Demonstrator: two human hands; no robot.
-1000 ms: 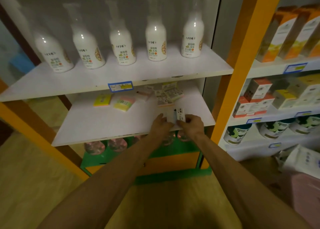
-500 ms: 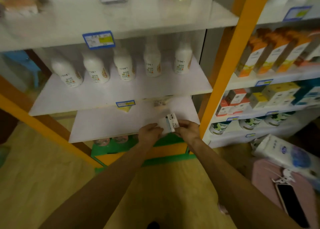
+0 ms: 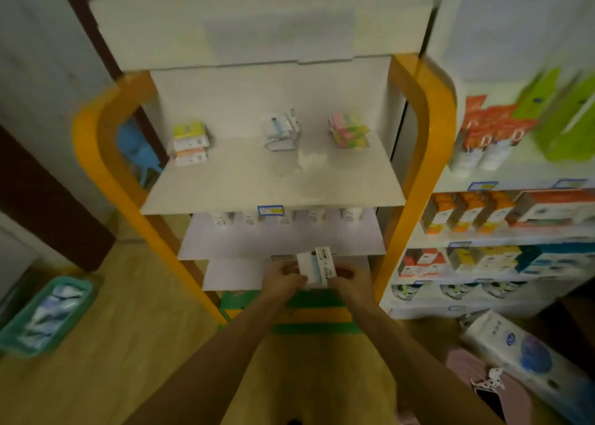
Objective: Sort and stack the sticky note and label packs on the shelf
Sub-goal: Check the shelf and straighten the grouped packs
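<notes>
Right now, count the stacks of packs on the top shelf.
3. One stack sits at the left, one in the middle and one at the right, all near the back. Blur could hide more.

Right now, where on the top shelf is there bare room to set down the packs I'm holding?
The top shelf is bare along its whole front half. At the back, gaps lie between the left stack and the middle stack, and between that and the pink-green stack. Both hands grip the held packs low down.
</notes>
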